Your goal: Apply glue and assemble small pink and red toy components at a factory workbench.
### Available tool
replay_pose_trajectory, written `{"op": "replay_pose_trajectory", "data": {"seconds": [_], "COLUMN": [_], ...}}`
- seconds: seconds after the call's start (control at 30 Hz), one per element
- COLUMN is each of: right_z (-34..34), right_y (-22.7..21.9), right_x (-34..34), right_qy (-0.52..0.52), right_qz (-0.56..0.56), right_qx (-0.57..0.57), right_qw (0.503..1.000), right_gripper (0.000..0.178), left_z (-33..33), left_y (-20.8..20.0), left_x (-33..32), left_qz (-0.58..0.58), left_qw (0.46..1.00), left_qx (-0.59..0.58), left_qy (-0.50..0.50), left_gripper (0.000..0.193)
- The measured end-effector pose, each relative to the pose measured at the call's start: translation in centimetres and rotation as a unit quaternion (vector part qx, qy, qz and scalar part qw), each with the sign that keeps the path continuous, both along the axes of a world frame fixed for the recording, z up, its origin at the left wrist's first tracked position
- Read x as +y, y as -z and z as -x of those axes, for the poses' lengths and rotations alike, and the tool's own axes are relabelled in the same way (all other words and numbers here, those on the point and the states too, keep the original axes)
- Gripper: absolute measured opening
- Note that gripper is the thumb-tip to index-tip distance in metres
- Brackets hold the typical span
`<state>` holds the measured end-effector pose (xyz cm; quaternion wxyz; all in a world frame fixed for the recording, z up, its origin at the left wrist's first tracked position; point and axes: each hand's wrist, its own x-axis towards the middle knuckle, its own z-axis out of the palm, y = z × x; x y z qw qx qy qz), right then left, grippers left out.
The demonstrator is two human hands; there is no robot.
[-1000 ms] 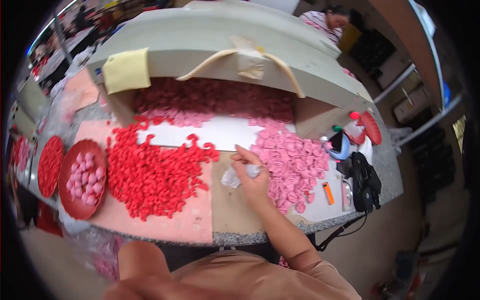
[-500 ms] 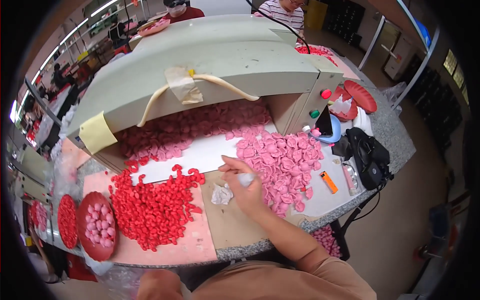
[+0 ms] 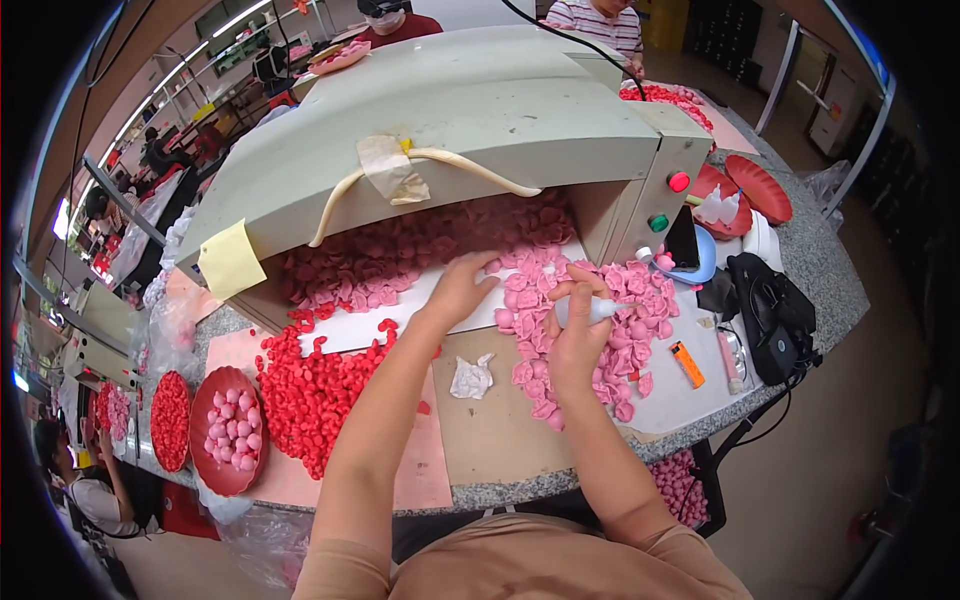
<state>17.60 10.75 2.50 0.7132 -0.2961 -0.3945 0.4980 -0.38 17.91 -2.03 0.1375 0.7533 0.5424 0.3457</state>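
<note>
In my right hand (image 3: 578,345) is a small translucent squeeze bottle (image 3: 590,309), its thin nozzle pointing right over a heap of pink petal-like, cupped pieces (image 3: 640,335). The fingers wrap round its body. My left hand (image 3: 462,288) reaches to the edge of the pink pieces by the machine's mouth, thumb and fingers apart; whether the fingertips touch a piece is hard to see. Small red curved pieces (image 3: 320,400) lie heaped left of my left forearm. Between my forearms rests a crumpled white tissue (image 3: 472,377).
A pale green box-shaped machine (image 3: 480,120) with more pink pieces inside spans the back. Red dishes, one with pink balls (image 3: 229,481), stand left. An orange lighter (image 3: 687,365), black bag (image 3: 765,320) and blue tray (image 3: 704,262) lie right. Other people sit beyond.
My left arm has come into view, reaching toward the pink pieces. My right hand has moved right with the squeeze bottle, from beside the tissue to over the pink heap. The view has shifted slightly.
</note>
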Motion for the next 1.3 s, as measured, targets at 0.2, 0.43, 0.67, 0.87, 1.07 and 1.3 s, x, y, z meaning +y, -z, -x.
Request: {"op": "replay_pose_trajectory", "data": {"seconds": [0.2,0.43,0.67,0.87,1.07,1.3], "right_z": [0.4,2.8,4.5,7.3,7.6,7.9], "right_y": [0.0,1.9,4.2,5.4,4.6,4.3], "right_x": [-0.2,-1.2,-2.0,-1.7,-1.6,-1.4], "right_qy": [-0.060,-0.193,-0.227,-0.121,-0.166,-0.213], "right_qz": [0.015,0.008,0.042,-0.116,-0.073,-0.054], "right_qx": [-0.052,-0.196,-0.262,-0.515,-0.564,-0.570], "right_qw": [0.997,0.961,0.937,0.841,0.806,0.791], "right_gripper": [0.022,0.013,0.013,0.024,0.027,0.024], "left_z": [-1.5,3.1,7.3,6.6,6.8,7.4], "left_y": [-0.3,-1.2,-4.9,-2.5,-2.6,-2.4], "left_x": [-0.2,-4.1,-12.6,-17.5,-17.9,-18.6], "left_qz": [0.025,0.009,0.159,0.042,0.082,0.103], "left_qw": [0.998,0.996,0.777,0.613,0.622,0.597], "left_qx": [0.043,0.081,-0.609,-0.788,-0.779,-0.795], "left_qy": [-0.045,0.029,0.023,0.029,0.013,0.039], "left_gripper": [0.026,0.026,0.041,0.048,0.050,0.046]}}
